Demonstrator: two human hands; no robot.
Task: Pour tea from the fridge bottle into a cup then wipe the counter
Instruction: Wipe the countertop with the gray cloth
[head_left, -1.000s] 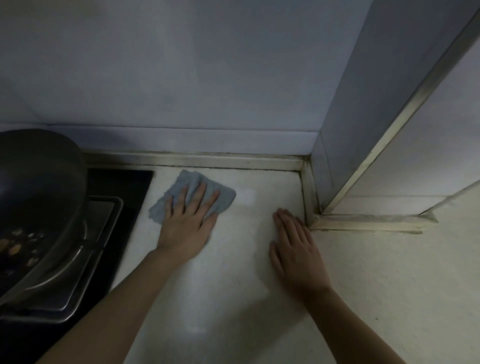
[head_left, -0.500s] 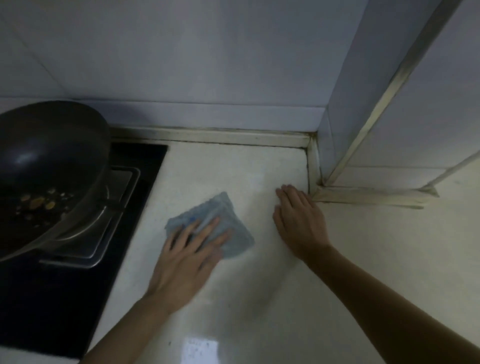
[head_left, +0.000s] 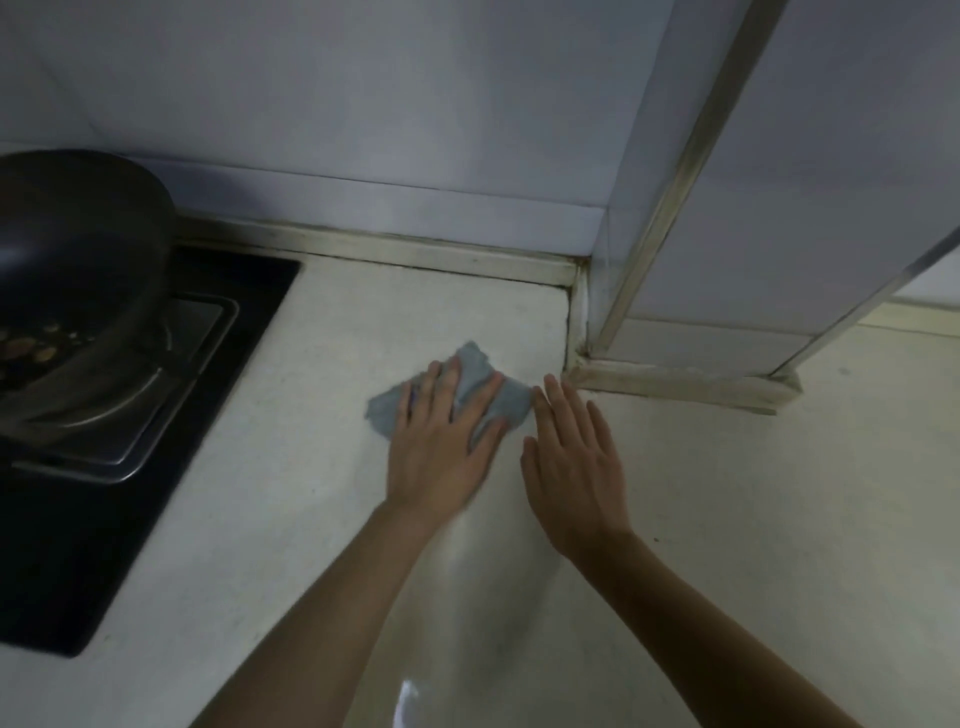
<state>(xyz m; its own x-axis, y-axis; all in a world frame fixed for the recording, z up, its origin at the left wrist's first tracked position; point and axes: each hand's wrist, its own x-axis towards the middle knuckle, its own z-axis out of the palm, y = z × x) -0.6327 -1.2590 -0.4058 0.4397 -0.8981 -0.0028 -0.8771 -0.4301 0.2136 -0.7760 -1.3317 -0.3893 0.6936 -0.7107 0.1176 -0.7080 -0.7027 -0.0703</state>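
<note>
Across the near field: pale stone surface (head_left: 727, 519), sheen toward the near edge. Far left: black glass hob (head_left: 104, 519) carrying a dark wok (head_left: 78, 249). Centre: blue-grey cloth (head_left: 511, 402), judged soft, light and limp; best worked flat under the palm or pinched at a free corner. Left hand (head_left: 441, 452): fingers straight, slightly spread, pressing the cloth down. Right hand (head_left: 571, 457): fingers straight, close together, flat on the surface just right of the cloth, holding nothing.

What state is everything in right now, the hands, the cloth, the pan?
Small blue-grey fabric cloth: crumpled, on the pale stone counter.
Left hand: fingers straight, pressing the cloth.
Right hand: flat on the counter, holding nothing.
Dark round metal wok: on the black hob, food scraps inside.
</note>
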